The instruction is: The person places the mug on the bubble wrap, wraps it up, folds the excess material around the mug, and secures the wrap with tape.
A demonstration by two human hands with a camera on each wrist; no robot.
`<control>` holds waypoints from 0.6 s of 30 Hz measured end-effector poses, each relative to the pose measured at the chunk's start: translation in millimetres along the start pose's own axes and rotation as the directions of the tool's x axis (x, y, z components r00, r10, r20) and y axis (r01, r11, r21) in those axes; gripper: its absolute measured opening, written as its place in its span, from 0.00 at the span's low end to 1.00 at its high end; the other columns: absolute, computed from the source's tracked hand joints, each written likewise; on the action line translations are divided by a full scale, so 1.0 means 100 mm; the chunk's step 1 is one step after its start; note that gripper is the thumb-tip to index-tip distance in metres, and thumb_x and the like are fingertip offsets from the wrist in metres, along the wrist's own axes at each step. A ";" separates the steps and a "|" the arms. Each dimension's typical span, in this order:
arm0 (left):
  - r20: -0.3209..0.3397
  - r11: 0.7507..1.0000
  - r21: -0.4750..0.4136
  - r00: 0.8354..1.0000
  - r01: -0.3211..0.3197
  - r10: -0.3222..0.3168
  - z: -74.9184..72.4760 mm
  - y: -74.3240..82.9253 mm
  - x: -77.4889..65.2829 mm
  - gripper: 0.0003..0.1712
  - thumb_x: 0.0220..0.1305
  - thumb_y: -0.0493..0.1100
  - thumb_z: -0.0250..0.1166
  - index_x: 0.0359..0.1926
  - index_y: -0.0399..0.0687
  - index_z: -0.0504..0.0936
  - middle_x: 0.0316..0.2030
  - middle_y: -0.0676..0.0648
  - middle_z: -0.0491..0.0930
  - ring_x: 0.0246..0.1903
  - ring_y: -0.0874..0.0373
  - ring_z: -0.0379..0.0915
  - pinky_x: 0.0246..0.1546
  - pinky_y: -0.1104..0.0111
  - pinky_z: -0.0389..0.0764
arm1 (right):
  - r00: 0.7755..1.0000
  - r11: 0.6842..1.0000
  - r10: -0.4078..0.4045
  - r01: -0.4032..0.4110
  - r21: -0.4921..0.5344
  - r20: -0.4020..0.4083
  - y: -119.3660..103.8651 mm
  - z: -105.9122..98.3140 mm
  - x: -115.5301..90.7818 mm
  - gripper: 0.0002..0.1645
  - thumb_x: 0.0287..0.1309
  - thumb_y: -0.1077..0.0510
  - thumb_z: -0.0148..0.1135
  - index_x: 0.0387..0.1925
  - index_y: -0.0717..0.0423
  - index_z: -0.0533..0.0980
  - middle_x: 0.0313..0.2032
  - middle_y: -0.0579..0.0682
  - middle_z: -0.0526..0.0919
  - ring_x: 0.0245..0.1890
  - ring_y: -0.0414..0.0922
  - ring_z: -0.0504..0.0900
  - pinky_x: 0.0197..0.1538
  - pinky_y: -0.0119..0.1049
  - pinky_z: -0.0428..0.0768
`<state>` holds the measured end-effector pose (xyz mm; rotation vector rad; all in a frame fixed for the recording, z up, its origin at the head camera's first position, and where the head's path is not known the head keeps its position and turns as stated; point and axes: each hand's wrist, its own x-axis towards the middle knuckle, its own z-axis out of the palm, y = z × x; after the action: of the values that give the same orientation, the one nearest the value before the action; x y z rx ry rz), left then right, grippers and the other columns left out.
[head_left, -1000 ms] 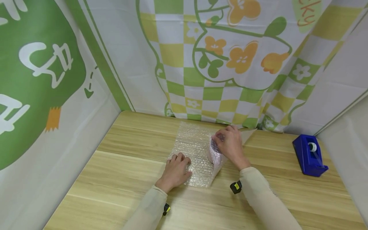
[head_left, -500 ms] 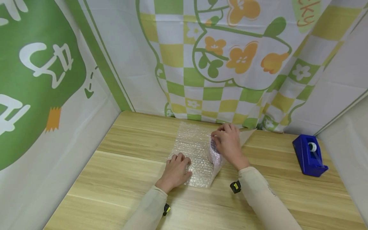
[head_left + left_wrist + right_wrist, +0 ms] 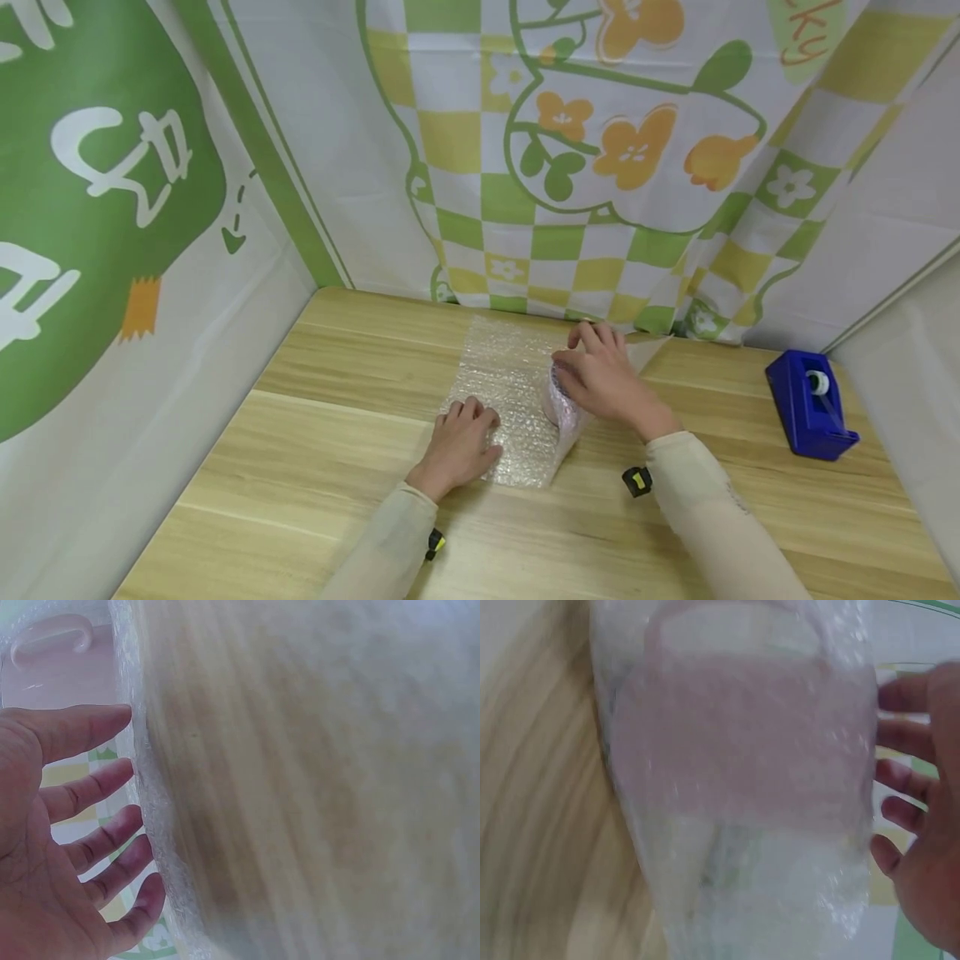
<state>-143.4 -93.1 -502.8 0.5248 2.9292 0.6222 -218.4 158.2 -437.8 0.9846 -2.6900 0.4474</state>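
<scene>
One mug [image 3: 67, 679] and one bubble sheet [image 3: 506, 400] are near the worktop's [image 3: 315, 467] far edge; one dispenser [image 3: 806, 417] with one tape roll [image 3: 819, 382] is by its far right corner.

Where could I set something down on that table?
Bare table lies left of the bubble wrap and left hand, and between the right hand and tape dispenser. The middle is crowded: hands, wrap and pink mug.

Wrap [image 3: 772, 885] blurs the cup [image 3: 742, 742], which the right hand [image 3: 606, 377] partly covers in the head view; the worktop [image 3: 300, 467] is cut off below.
</scene>
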 end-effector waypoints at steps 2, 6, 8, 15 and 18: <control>0.001 1.000 0.001 1.000 0.002 -0.002 0.00 0.00 0.00 0.21 0.63 0.50 0.71 0.54 0.47 0.81 0.51 0.42 0.73 0.52 0.44 0.68 0.50 0.50 0.72 | 0.998 1.000 -0.008 0.008 0.009 0.069 0.01 -0.05 -0.03 0.19 0.65 0.49 0.63 0.51 0.54 0.84 0.50 0.54 0.70 0.50 0.55 0.64 0.56 0.57 0.62; 0.002 1.000 0.007 1.000 0.005 -0.005 -0.01 0.01 0.01 0.21 0.63 0.50 0.71 0.54 0.47 0.81 0.51 0.42 0.73 0.52 0.44 0.68 0.50 0.50 0.72 | 0.984 1.000 -0.007 0.002 0.026 0.176 0.04 -0.10 -0.08 0.32 0.63 0.42 0.64 0.62 0.54 0.78 0.55 0.55 0.69 0.56 0.56 0.65 0.60 0.59 0.64; 0.002 1.000 0.010 1.000 0.006 -0.006 -0.01 0.01 0.01 0.21 0.63 0.50 0.70 0.54 0.47 0.81 0.52 0.42 0.73 0.52 0.44 0.68 0.50 0.50 0.72 | 0.980 0.999 -0.006 -0.001 0.034 0.199 0.05 -0.10 -0.10 0.35 0.63 0.41 0.65 0.65 0.55 0.75 0.57 0.57 0.69 0.59 0.57 0.65 0.63 0.61 0.64; 0.008 1.000 0.000 1.000 0.009 -0.009 0.00 0.02 0.00 0.21 0.63 0.49 0.71 0.54 0.47 0.81 0.52 0.42 0.73 0.52 0.43 0.68 0.51 0.50 0.72 | 0.982 0.998 -0.003 -0.008 0.058 0.187 0.07 -0.06 -0.14 0.36 0.62 0.41 0.66 0.66 0.55 0.74 0.58 0.58 0.70 0.61 0.59 0.66 0.65 0.60 0.65; 0.005 1.000 0.002 1.000 0.006 -0.006 0.00 0.01 0.00 0.21 0.63 0.50 0.71 0.54 0.47 0.81 0.51 0.42 0.73 0.52 0.43 0.68 0.50 0.50 0.72 | 0.985 0.997 0.002 -0.015 0.076 0.170 0.08 -0.05 -0.16 0.37 0.61 0.41 0.67 0.67 0.54 0.74 0.59 0.59 0.70 0.60 0.59 0.65 0.62 0.59 0.69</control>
<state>-143.2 -91.9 -502.1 0.5170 2.9263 0.6167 -211.4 174.6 -440.2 1.0787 -2.8483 0.4930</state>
